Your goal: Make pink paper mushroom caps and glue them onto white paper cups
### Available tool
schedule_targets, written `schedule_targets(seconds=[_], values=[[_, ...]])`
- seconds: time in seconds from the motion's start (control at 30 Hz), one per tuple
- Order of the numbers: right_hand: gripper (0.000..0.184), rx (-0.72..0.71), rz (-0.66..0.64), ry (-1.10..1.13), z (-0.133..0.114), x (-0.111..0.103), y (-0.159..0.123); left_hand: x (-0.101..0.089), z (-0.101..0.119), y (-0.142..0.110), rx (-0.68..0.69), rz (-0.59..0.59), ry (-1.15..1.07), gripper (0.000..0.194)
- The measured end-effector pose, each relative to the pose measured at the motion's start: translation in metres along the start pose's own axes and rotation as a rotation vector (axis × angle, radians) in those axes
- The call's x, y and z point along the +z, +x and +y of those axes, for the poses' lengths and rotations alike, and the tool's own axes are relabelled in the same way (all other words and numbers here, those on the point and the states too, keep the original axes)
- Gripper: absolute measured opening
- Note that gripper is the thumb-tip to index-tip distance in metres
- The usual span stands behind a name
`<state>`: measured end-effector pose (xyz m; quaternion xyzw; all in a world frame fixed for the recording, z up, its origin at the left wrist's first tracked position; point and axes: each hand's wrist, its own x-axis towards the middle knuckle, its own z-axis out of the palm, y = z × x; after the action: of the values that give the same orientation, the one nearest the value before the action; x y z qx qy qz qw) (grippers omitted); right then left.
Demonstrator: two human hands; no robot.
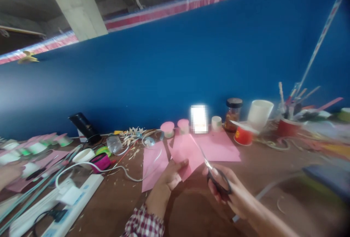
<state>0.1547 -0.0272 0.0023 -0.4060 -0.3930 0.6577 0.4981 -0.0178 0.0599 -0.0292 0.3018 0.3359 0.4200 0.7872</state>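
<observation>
My left hand [171, 177] pinches a folded piece of pink paper [184, 153] and holds it up over the brown table. My right hand [226, 189] grips black-handled scissors [216, 178], fingers through the loops. The blades point up and left and meet the right edge of the held paper. More pink sheets lie flat on the table: one [151, 166] just left of my left hand, another [218, 147] behind the scissors. A checked sleeve covers my left wrist.
A white power strip [69, 202] with cables lies at front left. Pink and green tape rolls [32, 147], a magenta roll [101, 162], a brown jar [233, 115], a white cup [259, 113], red cups with brushes [287, 125] line the blue wall. Another person's hand [8, 175] shows at far left.
</observation>
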Motion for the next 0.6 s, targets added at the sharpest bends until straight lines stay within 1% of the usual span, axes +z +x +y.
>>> schedule_targets(seconds=[0.1,0.23,0.4,0.6], values=[[0.049,0.012,0.035,-0.028,-0.001,0.0,0.0,-0.004,0.0,0.002,0.027,-0.013,0.034,0.041],[0.048,-0.005,0.048,-0.061,-0.002,-0.001,0.0,-0.01,0.0,0.005,-0.001,-0.027,0.033,0.038],[0.049,0.0,0.066,-0.081,-0.004,0.001,0.001,-0.015,0.0,0.009,0.083,0.052,0.011,0.035],[0.05,0.032,0.034,-0.068,-0.004,-0.002,0.0,-0.014,0.002,0.006,0.043,0.032,0.045,0.037]])
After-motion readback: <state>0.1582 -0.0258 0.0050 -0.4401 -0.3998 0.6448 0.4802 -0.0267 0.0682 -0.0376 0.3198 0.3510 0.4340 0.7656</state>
